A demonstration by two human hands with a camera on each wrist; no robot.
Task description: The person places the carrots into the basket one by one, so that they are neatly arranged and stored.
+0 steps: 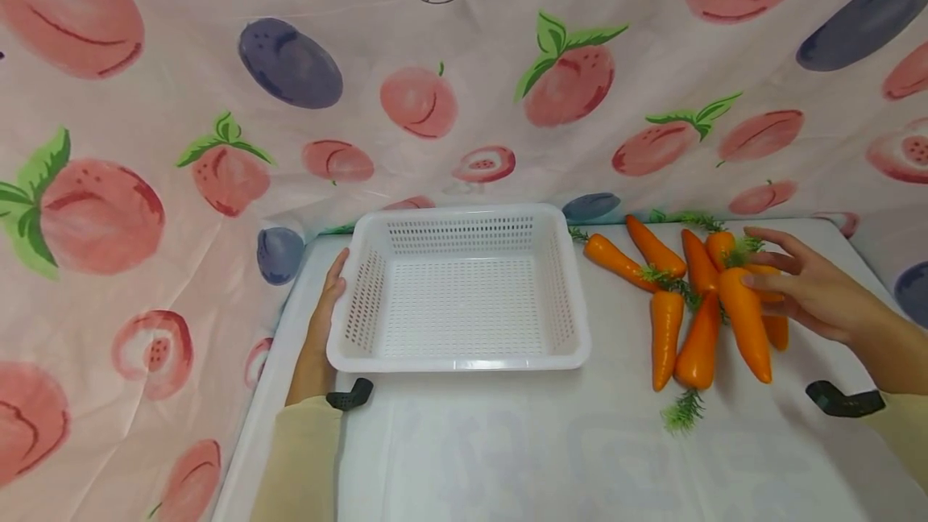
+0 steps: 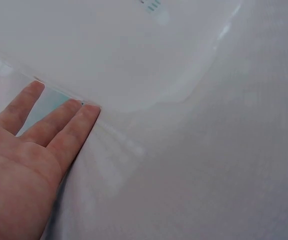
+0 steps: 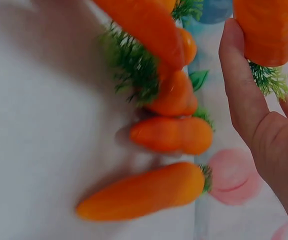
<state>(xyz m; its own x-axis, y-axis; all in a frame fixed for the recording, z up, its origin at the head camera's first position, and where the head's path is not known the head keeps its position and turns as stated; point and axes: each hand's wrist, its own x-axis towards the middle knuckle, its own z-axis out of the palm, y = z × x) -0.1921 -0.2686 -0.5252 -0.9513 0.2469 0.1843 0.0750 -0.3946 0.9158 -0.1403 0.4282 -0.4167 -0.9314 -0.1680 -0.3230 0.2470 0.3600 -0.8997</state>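
A white table (image 1: 478, 441) carries 1 white perforated basket (image 1: 458, 366). Right of the basket lies a loose cluster of orange carrots (image 1: 665, 337) with leafy green tops (image 1: 683, 412), 1 slim carrot (image 1: 616, 262) just beside the basket's rim, the others farther from it.

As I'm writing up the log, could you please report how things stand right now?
Left hand touching the white basket at its left side. Right hand gripping one carrot. Other carrots between it and the basket.
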